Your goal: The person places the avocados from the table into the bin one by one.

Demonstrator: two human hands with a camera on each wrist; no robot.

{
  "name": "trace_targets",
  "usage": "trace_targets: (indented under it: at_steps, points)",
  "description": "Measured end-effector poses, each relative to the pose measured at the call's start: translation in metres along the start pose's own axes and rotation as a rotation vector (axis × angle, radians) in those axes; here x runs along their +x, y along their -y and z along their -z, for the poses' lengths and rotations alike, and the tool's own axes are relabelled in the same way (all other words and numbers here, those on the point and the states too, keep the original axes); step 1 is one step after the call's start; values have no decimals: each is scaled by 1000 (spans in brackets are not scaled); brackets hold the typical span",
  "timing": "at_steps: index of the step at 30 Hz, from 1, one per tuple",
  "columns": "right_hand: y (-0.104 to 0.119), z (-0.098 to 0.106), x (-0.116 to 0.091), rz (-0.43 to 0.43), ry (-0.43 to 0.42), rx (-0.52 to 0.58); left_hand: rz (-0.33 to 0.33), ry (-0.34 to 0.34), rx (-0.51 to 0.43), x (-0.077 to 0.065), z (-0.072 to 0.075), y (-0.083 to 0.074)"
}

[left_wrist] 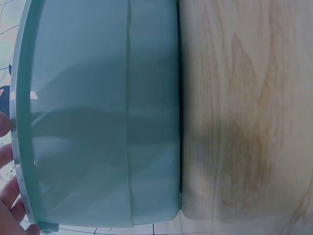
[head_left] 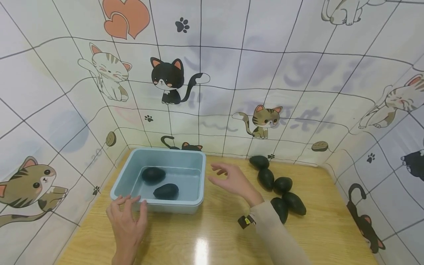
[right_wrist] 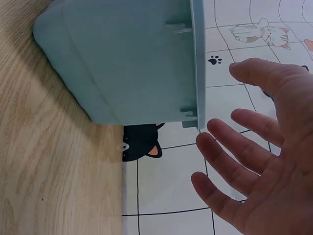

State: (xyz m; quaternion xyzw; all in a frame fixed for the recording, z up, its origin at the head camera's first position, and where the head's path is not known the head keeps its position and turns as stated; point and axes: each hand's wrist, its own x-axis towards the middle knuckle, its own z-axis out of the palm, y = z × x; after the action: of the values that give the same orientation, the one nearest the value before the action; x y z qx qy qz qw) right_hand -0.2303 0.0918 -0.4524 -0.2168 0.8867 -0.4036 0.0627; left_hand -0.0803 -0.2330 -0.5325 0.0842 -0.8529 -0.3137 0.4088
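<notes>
A light blue plastic bin [head_left: 195, 203] stands on the table, with two dark avocados lying in it, one farther back [head_left: 153, 175] and one nearer the front [head_left: 166, 191]. My left hand [head_left: 127, 217] is at the bin's front-left corner, its fingertips right at the rim, loosely bent. In the left wrist view those fingers [left_wrist: 9, 193] show along the rim. Just right of the bin hovers my right hand [head_left: 232, 179], fingers spread and nothing in them; the right wrist view shows the open hand [right_wrist: 264, 152] beside the bin's side wall [right_wrist: 132, 63].
Several more avocados [head_left: 283, 185] lie in a loose cluster on the right of the wooden table [head_left: 218, 235], one partly behind my right sleeve [head_left: 276, 232]. A wall covering [head_left: 218, 66] with printed cats rises behind the table and on both sides.
</notes>
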Motion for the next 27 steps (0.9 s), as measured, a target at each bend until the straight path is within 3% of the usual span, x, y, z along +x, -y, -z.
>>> trace_targets:
  at_steps: [27]
  points:
    - [-21,-7,-8,-6,-21,50,-12,-19,-17,-1,-2,3]
